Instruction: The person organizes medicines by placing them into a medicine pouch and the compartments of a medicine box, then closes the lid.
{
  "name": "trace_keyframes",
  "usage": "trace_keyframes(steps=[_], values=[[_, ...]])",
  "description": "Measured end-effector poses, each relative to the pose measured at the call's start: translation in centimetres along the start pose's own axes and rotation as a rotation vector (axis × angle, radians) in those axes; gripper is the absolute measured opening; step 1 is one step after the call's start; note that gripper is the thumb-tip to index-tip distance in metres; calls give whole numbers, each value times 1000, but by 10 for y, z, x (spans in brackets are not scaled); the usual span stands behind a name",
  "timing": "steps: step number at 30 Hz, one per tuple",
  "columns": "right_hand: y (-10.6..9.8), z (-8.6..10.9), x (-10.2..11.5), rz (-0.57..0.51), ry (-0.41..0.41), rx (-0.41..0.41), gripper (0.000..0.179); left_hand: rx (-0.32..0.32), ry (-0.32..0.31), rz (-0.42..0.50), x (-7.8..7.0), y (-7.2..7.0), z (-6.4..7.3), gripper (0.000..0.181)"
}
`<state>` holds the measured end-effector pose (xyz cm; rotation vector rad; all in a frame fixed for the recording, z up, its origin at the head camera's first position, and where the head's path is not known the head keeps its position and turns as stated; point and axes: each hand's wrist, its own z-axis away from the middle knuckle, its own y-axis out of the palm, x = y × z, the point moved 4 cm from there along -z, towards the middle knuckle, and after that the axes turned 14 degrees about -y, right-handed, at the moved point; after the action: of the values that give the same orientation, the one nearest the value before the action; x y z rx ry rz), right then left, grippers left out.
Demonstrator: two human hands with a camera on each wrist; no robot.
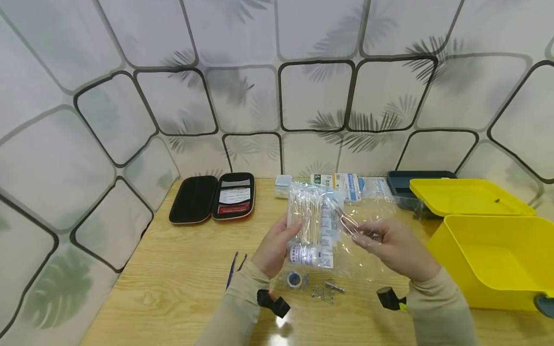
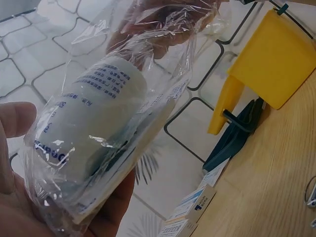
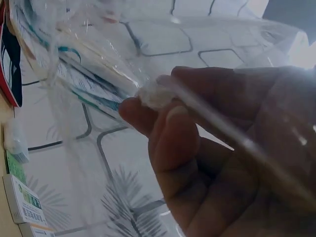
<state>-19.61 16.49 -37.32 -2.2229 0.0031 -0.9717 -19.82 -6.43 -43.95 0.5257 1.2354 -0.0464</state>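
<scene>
My left hand grips a clear plastic bag by its left side, thumb in front. Inside are a bundle of cotton swabs, a white wrapped roll with purple print and a strip of printed packets. Up close in the left wrist view, the roll shows blue lettering through the plastic. My right hand pinches loose, crumpled plastic at the bag's right side between thumb and fingers. The loose plastic spreads out below that hand.
An open black case lies back left. Small boxes line the wall. Right stands an open yellow box, a dark tray behind it. Near me lie a tape roll, metal pins and purple sticks.
</scene>
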Motion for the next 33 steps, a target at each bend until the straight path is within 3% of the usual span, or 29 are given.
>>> trace_keyframes(steps=[5, 13, 19, 22, 28, 33], values=[[9, -1, -1, -143, -74, 87, 26, 2, -27, 6, 6, 1, -5, 48], [9, -1, 4, -134, -113, 107, 22, -45, -70, 28, 10, 0, -9, 44], [19, -1, 8, -17, -170, 214, 33, 4, -71, 4, 12, 8, -7, 45], [23, -1, 9, -45, -148, 247, 33, 17, -69, -9, 13, 11, -5, 46], [26, -4, 10, -96, -108, 186, 30, -26, -35, -40, 13, 13, -4, 44], [25, -8, 11, -36, -180, 123, 31, -41, -8, -81, 12, 16, -2, 47]])
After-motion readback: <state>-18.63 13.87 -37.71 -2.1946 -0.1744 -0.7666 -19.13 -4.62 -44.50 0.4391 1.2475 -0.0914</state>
